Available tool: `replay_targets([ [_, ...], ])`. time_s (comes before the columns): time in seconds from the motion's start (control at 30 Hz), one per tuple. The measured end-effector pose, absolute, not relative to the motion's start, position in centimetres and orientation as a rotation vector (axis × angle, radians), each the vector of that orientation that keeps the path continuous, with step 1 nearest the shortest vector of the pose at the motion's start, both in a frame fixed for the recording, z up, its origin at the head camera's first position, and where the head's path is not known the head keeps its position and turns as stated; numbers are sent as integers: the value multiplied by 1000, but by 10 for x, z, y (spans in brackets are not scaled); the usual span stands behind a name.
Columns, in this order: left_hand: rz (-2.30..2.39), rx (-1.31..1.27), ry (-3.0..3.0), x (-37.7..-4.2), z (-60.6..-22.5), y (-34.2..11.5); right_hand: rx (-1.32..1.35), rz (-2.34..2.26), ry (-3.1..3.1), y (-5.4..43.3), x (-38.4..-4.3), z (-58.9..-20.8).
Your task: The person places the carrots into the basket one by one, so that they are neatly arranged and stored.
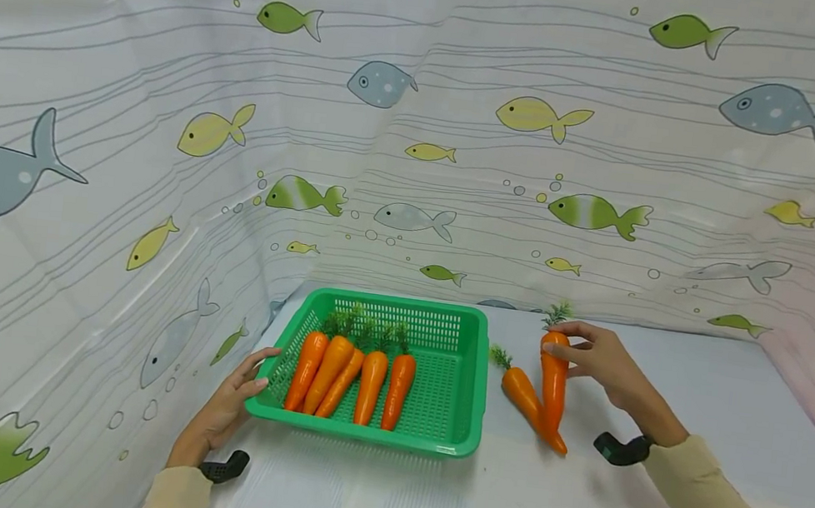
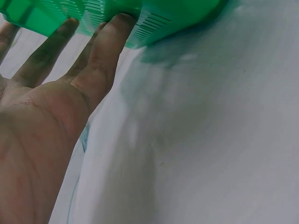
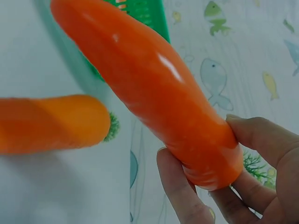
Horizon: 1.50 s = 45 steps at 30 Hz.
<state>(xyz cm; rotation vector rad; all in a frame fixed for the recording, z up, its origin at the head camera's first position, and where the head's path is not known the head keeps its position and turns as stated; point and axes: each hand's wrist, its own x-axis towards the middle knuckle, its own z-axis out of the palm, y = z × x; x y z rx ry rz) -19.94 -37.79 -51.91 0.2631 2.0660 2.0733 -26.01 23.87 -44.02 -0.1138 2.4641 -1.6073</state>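
Observation:
My right hand pinches an orange carrot near its leafy top, thumb on one side and fingers on the other. The carrot hangs tip down, overlapping a second carrot that lies on the table. In the right wrist view, the held carrot fills the middle, and its green leaves show behind the fingers. My left hand is at the left side of a green plastic basket, its extended fingers touching the slotted wall. Several carrots lie side by side in the basket's left and middle part, leaves toward the back.
A white table carries the basket and the loose carrot. Behind and to the left hangs a white fish-print sheet, close to the basket's left side. Each wrist wears a small black camera.

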Motion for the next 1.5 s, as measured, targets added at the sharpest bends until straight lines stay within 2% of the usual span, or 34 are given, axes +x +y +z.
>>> replay_targets([
  [0.6, 2081, 282, 2061, -198, -520, -378, -193, -1745, 2399, 200, -267, -424],
  [1.5, 2113, 338, 2002, -201, -525, -380, -284, -1914, 2193, 107, -279, -424],
])
